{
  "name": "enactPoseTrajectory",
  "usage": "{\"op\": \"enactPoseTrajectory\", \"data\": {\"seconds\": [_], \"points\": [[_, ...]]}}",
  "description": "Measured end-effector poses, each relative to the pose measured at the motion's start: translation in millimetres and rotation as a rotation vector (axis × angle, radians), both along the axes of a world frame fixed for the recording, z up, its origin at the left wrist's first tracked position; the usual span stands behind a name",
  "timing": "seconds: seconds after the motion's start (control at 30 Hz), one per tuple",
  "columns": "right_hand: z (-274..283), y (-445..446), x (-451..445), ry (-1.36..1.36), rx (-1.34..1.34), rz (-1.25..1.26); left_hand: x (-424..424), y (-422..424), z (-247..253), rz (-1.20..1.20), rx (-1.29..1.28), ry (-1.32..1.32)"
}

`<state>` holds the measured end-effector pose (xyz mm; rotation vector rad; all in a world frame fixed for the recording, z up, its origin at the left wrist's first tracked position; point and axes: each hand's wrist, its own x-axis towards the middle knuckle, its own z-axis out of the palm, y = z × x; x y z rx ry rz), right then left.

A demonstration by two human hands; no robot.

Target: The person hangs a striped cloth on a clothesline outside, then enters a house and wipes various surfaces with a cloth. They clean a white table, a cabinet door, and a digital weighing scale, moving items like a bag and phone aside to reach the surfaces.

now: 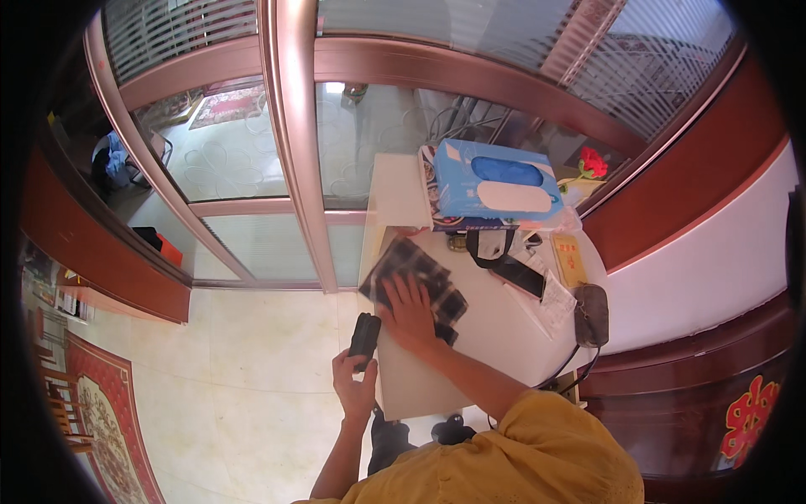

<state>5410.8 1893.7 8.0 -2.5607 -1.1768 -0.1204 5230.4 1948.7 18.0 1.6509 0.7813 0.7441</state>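
My left hand is beside the left edge of a pale table, over the floor. Its thumb and fingers grip a small, dark oblong case. On the tabletop, a dark plaid cloth with pale checks lies spread at an angle. My right hand rests flat on this cloth, fingers slightly apart, and hides part of it.
A blue box lies on a printed box behind the cloth. To the right are a smartphone, papers, a yellow packet and a grey strapped pouch. Framed glass doors stand beyond the table.
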Motion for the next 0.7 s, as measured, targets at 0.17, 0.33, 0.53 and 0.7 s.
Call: {"op": "enactPoseTrajectory", "data": {"seconds": [0.17, 0.33, 0.53, 0.7], "points": [[0, 40, 30, -0.116, -0.013, -0.127, -12, 11, 11, 0.035, 0.047, 0.010], [4, 13, -20, -0.112, -0.068, 0.123, -30, 13, 14, 0.182, 0.025, 0.007], [31, -72, -116, 0.066, -0.092, 0.460, -23, -15, 29, 0.216, 0.010, -0.006], [29, -148, -128, 0.112, -0.070, 0.607, -8, -43, 37, 0.086, 0.093, -0.002]]}}
